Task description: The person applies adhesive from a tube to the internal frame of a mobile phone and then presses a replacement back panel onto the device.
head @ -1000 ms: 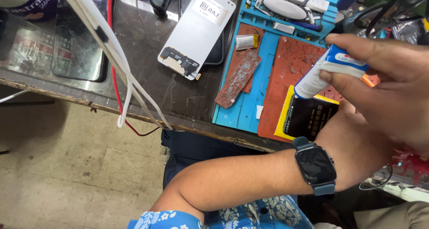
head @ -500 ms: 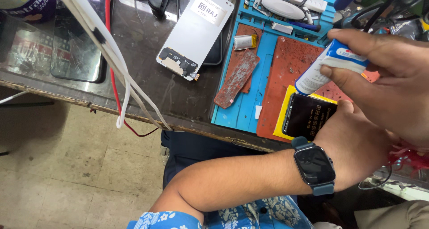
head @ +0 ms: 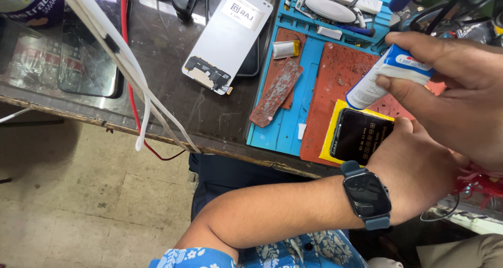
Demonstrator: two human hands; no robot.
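Blue silicone work mat (head: 285, 126), ribbed and compartmented, carrying a rust-red pad (head: 340, 79) flecked with residue. Left of both hands, a white display panel (head: 228, 37) lies flat on the dark worktop. Left hand (head: 419, 168), a smartwatch (head: 367, 194) at its wrist, presses on a glossy black phone screen (head: 361, 134) with a yellow border. Just above it, the right hand (head: 461, 90) is clenched around a small white-and-blue tube (head: 382, 77), nozzle angled down toward the screen.

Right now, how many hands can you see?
2. The right hand holds a white and blue tube; the left hand, by a grey smartwatch, touches a black phone battery.
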